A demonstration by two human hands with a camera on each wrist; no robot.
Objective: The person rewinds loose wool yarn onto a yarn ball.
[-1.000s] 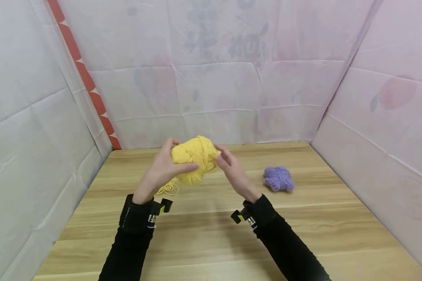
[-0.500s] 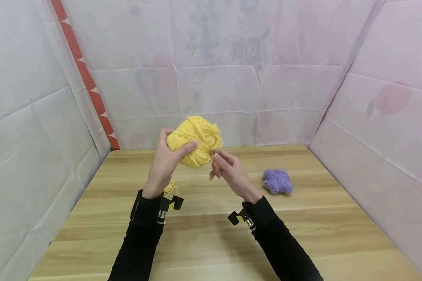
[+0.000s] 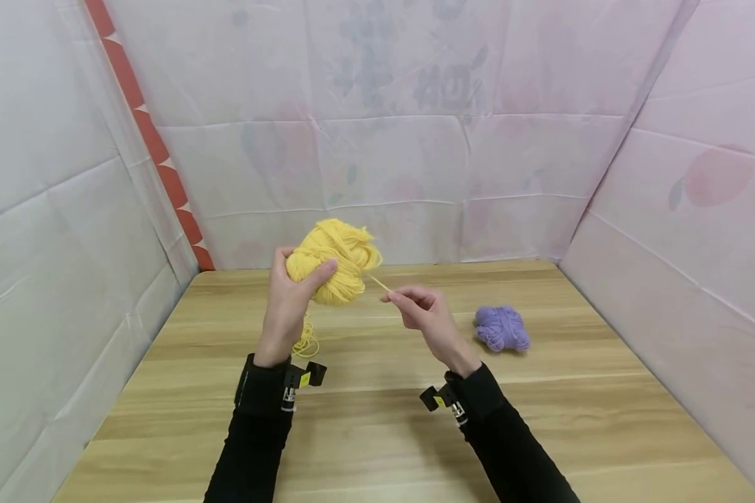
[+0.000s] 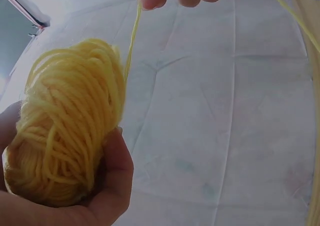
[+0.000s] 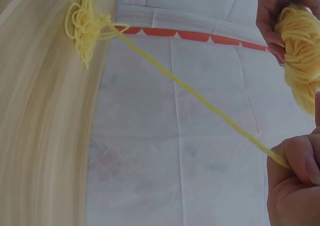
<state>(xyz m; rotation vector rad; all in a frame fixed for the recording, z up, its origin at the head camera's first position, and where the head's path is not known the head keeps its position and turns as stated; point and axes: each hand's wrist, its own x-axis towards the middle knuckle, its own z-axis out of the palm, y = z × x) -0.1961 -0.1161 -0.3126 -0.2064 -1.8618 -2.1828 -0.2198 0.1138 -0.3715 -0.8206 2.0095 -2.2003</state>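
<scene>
A yellow yarn skein [image 3: 336,262] is held up above the table by my left hand [image 3: 287,300], thumb across its front and fingers behind. To its right, my right hand [image 3: 429,318] pinches a strand of yellow yarn [image 3: 379,283] between thumb and fingertips. That strand runs taut from the skein to the pinch in the left wrist view. From the right hand [image 5: 297,173], the right wrist view shows the yarn strand [image 5: 200,97] stretching on to a loose tangle of yellow yarn [image 5: 85,26] on the table. In the head view the left wrist partly covers the tangle.
A purple yarn skein [image 3: 502,329] lies on the wooden table [image 3: 365,433], right of my right hand. Pale printed sheets form a back wall [image 3: 390,161] and side walls around the table, with a red strip [image 3: 141,126] at the back left corner.
My left hand has raised and tilted the yellow skein, then shifted slightly left. My right hand has left the skein's side, taken hold of a strand and drawn it out to the right.
</scene>
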